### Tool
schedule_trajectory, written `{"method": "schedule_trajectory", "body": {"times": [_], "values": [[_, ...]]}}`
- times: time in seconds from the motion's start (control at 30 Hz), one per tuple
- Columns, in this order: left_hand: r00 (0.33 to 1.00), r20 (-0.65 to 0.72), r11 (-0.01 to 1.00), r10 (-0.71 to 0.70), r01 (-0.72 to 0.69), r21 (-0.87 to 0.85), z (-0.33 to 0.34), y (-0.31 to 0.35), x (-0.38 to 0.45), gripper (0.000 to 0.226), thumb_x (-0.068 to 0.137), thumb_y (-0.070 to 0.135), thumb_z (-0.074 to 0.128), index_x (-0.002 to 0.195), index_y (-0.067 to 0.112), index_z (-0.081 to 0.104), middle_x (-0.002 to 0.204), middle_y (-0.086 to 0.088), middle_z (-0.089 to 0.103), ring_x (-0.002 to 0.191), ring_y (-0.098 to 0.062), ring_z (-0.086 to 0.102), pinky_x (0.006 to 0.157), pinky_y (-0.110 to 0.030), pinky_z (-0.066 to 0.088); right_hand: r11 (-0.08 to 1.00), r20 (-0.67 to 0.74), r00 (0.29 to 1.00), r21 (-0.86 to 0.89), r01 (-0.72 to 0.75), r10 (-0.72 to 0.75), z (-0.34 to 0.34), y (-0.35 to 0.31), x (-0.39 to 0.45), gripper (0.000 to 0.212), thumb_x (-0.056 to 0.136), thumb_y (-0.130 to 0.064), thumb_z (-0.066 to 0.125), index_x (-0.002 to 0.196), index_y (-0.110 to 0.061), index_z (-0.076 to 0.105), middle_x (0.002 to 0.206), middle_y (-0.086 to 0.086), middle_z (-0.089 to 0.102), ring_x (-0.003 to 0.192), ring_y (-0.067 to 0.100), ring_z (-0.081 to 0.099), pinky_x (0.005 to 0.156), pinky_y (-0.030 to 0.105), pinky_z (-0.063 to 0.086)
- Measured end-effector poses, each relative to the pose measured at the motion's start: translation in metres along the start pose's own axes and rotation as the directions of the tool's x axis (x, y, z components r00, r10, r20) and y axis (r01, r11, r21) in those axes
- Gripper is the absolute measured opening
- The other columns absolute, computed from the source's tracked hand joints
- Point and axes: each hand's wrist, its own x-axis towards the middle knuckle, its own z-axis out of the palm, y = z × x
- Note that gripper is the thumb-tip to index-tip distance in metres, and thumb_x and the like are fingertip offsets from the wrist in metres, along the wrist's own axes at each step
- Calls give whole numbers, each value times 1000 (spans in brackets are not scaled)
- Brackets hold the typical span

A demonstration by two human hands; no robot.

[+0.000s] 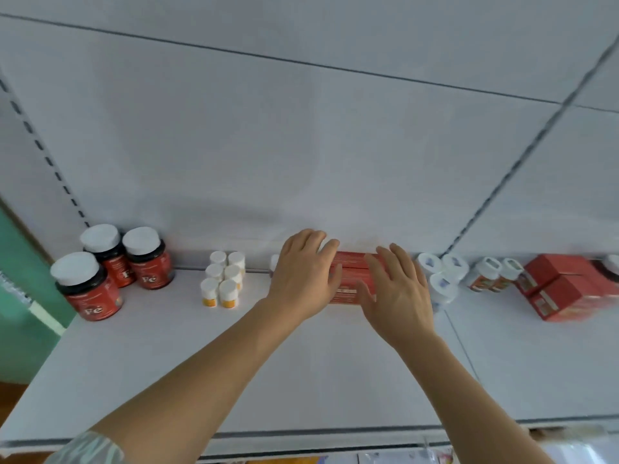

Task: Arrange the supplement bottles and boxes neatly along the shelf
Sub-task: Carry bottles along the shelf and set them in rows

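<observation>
Scanning left to right, I saw three dark bottles with red Fe labels (110,272) and white caps standing at the left end of the white shelf (201,356), near the back panel. Just right of them stood six small white bottles with orange labels (222,283), in two tight rows. My left hand (304,276) lay on the left end of the red boxes (351,279) at mid-shelf, its fingers (331,252) straight and draped over the top, not curled round anything. My right hand (398,289) lay flat against the right end of the same boxes, fingers spread and relaxed. The boxes sat between both palms, close to the back panel; how many were stacked I couldn't tell. Touching my right hand's far side was a cluster of white-capped bottles (442,276), then two small bottles with red-orange labels (492,276). At the far right more red boxes (562,289) sat stacked, slightly blurred.
</observation>
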Motion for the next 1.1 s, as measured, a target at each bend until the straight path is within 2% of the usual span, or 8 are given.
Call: {"method": "schedule_trajectory", "body": {"times": [0.13, 0.3, 0.4, 0.53, 0.63, 0.83, 1.1], "values": [[996, 22, 996, 82, -83, 21, 9, 60, 9, 40, 88, 31, 59, 123, 11, 60, 125, -9, 59, 124, -32, 49, 105, -44, 40, 994, 36, 994, -56, -99, 101, -35, 48, -38, 53, 93, -44, 50, 132, -10, 57, 140, 15, 53, 137, 35, 40, 112, 51, 34], [991, 41, 991, 130, -130, -12, 33, 161, 13, 43, 87, 35, 53, 124, 13, 59, 126, -8, 58, 125, -31, 48, 105, -45, 39, 981, 35, 985, -112, -162, 167, -80, 130, -99, 54, 91, -46, 49, 130, -9, 58, 135, 15, 56, 133, 38, 44, 108, 51, 38], [984, 52, 985, 168, -165, -53, 51, 233, 11, 50, 88, 40, 44, 127, 13, 58, 128, -8, 57, 126, -31, 46, 105, -47, 39, 962, 52, 972, -165, -218, 229, -109, 187, -139, 54, 92, -45, 56, 132, -10, 57, 139, 16, 53, 137, 37, 40, 110, 52, 36], [967, 86, 968, 239, -230, -104, 85, 324, 9, 54, 89, 42, 42, 132, 12, 55, 131, -8, 55, 128, -30, 45, 105, -47, 39, 925, 48, 945, -225, -305, 323, -143, 259, -194, 54, 94, -47, 52, 134, -10, 56, 141, 15, 53, 138, 36, 39, 111, 52, 35], [942, 115, 944, 315, -298, -142, 107, 391, 11, 53, 90, 43, 43, 132, 13, 54, 135, -9, 53, 130, -31, 42, 109, -47, 36, 883, 34, 911, -263, -389, 411, -168, 311, -232, 57, 92, -48, 57, 136, -12, 55, 142, 14, 52, 140, 35, 37, 113, 51, 33], [883, 128, 881, 452, -420, -218, 155, 512, 43, 51, 87, 40, 48, 130, 14, 57, 133, -12, 56, 129, -33, 43, 108, -46, 36, 776, -12, 818, -308, -550, 575, -205, 407, -279, 58, 92, -52, 54, 138, -15, 54, 144, 11, 50, 142, 33, 34, 116, 48, 29], [805, 147, 792, 575, -503, -346, 240, 659, 99, 51, 93, 41, 48, 139, 19, 50, 144, -10, 47, 136, -28, 35, 113, -41, 25, 634, -52, 710, -408, -657, 703, -238, 545, -315, 57, 92, -50, 55, 137, -15, 52, 142, 11, 51, 141, 35, 35, 116, 49, 30]]}}
